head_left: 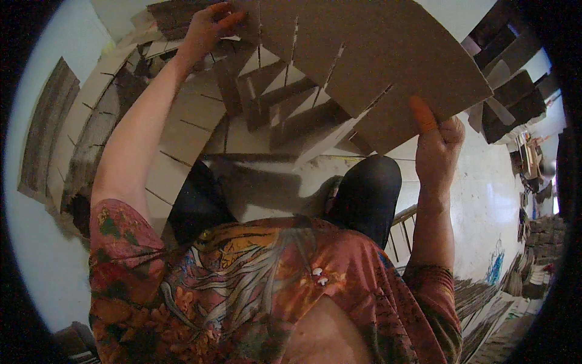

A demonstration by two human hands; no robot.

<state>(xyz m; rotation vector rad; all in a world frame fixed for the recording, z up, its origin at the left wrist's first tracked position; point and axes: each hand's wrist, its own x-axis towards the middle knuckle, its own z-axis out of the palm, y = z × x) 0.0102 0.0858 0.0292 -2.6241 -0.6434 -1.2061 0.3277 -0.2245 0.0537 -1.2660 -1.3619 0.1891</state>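
Note:
A large brown cardboard sheet [388, 54] with several slots cut in from its lower edge is raised in front of me. My right hand [438, 127] grips its lower right part, thumb flat on the near face and the other fingers partly hidden behind. At the sheet's far left end, my left hand [213, 27] has its fingers closed at the edge; the fingertips are partly hidden. Below the sheet stand upright cardboard divider strips [285, 97], set at angles to one another. Whether the sheet's slots engage these strips, I cannot tell.
Slotted cardboard pieces [182, 130] lie beside my left arm, and a stack of cardboard [48, 127] is farther left. More dark cardboard stacks [515, 100] stand at the far right. Slotted bundles [485, 309] are at the lower right, near a blue stringy item [496, 267].

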